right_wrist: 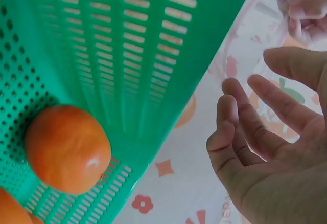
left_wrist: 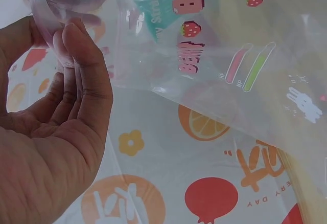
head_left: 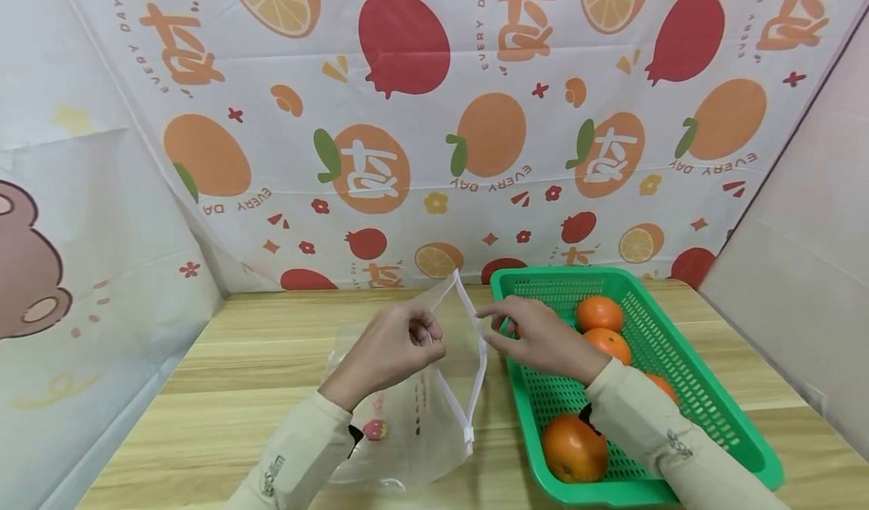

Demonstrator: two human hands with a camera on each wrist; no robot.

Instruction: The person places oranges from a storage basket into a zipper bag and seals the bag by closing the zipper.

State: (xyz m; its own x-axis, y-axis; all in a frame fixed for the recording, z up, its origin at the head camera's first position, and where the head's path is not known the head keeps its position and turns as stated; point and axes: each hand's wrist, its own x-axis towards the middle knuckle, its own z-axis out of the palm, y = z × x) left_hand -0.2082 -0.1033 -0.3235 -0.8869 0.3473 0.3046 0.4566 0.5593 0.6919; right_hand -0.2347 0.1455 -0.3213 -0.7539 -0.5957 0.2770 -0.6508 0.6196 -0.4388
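Observation:
A clear zip bag point(head_left: 444, 419) with a white zip edge stands open-mouthed over the table, its slider point(head_left: 468, 434) at the near end. My left hand point(head_left: 400, 336) pinches one side of the bag's mouth between thumb and fingers; pink strawberry prints show on the plastic in the left wrist view. At the opposite side of the mouth is my right hand point(head_left: 539, 336), fingers loosely bent and apart, fingertips right at the zip edge. In the right wrist view nothing lies between the thumb and fingers of that hand point(right_wrist: 276, 137).
A green perforated basket point(head_left: 597, 493) stands on the right, under my right forearm. Several oranges lie in it, one point(head_left: 575, 448) in the near corner and another point(head_left: 600, 314) toward the back. Behind the wooden table point(head_left: 224, 412) hangs a fruit-printed cloth point(head_left: 434, 118).

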